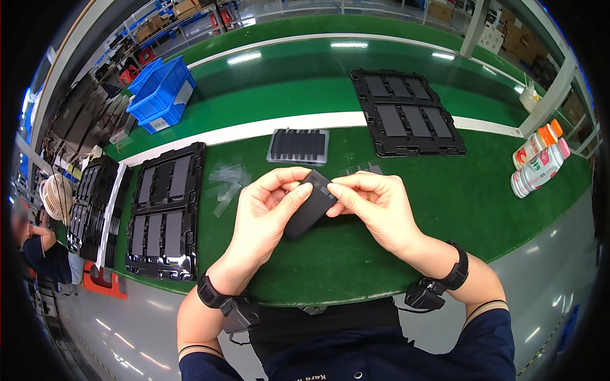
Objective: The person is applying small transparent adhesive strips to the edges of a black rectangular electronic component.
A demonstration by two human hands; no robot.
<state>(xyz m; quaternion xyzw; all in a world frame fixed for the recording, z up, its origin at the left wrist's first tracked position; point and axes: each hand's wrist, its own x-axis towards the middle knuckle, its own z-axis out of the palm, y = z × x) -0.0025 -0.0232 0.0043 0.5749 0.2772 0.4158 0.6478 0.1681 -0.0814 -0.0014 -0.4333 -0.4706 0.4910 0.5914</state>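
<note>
Above the middle of the green table I hold a flat black rectangular device [309, 214], like a power bank, tilted with small pale print near its upper end. My left hand [264, 209] is closed on its left edge, thumb on the face. The fingers of my right hand [384, 206] pinch at its upper right corner; whether a small piece is between them cannot be seen. Beyond the hands lies a clear sheet with several black strips [297, 146]. Some dark pieces [365, 169] are partly hidden behind my right hand. Clear film scraps [227, 181] lie to the left.
Black trays with flat dark devices lie at left [200, 166] and far right [419, 152]. Stacked trays [92, 213] stand further left. Blue bins [162, 95] sit at the back left, two bottles [540, 166] at the right edge. Another person [47, 254] is at far left.
</note>
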